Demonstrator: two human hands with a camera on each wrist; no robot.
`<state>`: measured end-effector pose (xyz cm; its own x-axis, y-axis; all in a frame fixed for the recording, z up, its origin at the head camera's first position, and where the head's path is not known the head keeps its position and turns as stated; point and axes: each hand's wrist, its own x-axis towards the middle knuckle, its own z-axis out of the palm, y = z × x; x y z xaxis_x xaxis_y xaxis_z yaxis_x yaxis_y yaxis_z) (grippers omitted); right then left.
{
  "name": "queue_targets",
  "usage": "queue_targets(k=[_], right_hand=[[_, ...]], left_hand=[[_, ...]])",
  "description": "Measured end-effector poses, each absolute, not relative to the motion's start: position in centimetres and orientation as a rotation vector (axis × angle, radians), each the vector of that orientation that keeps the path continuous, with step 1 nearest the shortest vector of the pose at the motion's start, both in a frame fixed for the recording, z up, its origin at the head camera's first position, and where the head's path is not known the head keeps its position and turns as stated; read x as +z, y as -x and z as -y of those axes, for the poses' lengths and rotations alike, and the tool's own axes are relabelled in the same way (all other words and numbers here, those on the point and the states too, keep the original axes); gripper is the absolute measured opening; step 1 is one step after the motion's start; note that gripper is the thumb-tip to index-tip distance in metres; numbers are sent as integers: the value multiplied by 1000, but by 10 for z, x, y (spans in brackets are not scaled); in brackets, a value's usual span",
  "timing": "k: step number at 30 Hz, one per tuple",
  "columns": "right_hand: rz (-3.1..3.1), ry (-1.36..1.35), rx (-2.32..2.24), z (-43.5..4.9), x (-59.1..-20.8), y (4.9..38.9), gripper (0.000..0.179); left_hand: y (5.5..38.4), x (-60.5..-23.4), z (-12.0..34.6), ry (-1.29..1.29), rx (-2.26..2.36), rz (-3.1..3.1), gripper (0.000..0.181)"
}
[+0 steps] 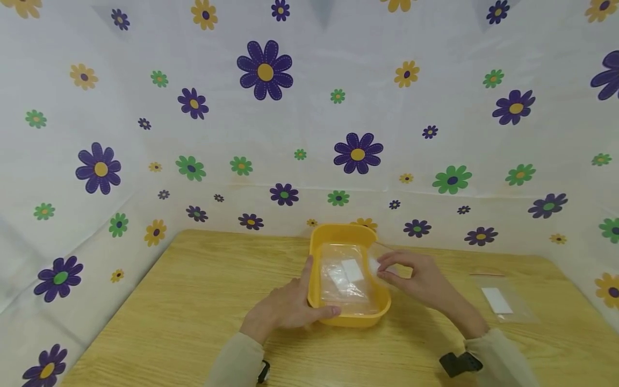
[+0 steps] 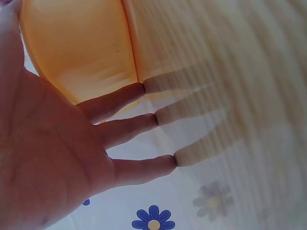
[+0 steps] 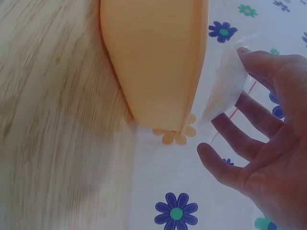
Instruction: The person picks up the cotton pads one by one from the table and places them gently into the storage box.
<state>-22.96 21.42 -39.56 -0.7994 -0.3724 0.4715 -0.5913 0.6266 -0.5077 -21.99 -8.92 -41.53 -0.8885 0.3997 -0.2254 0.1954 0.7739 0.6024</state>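
A yellow plastic basin [image 1: 348, 321] stands on the table, with clear zip bags [image 1: 332, 258] holding white pieces inside it. My left hand [image 1: 285, 306] rests against its near left corner, the thumb over the front rim. In the left wrist view, straight fingers [image 2: 144, 170] touch the tabletop beside the basin. My right hand [image 1: 418, 274] pinches another clear zip bag [image 3: 225, 86] between thumb and fingers at the basin's right rim. Something white shows through that bag, and a red seal line crosses it.
Another zip bag [image 1: 519, 309] with a white rectangle [image 1: 497, 300] inside lies flat on the wooden table [image 1: 217, 279], right of my right hand. A flower-patterned cloth [image 1: 309, 118] hangs behind and at the sides of the table.
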Motion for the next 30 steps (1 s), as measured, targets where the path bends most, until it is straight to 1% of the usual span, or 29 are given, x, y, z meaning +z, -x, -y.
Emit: queue_targets(k=[8, 14, 23, 30], right_hand=[[2547, -819, 1023, -200, -394, 232, 20], [2500, -912, 952, -189, -396, 234, 18], [2573, -972, 930, -174, -396, 235, 15], [2645, -1010, 782, -163, -402, 237, 10]], left_hand=[[222, -417, 89, -451, 831, -2631, 127], [221, -417, 89, -460, 840, -2627, 128], [222, -416, 89, -455, 849, -2613, 128], [222, -416, 89, -456, 824, -2624, 128]])
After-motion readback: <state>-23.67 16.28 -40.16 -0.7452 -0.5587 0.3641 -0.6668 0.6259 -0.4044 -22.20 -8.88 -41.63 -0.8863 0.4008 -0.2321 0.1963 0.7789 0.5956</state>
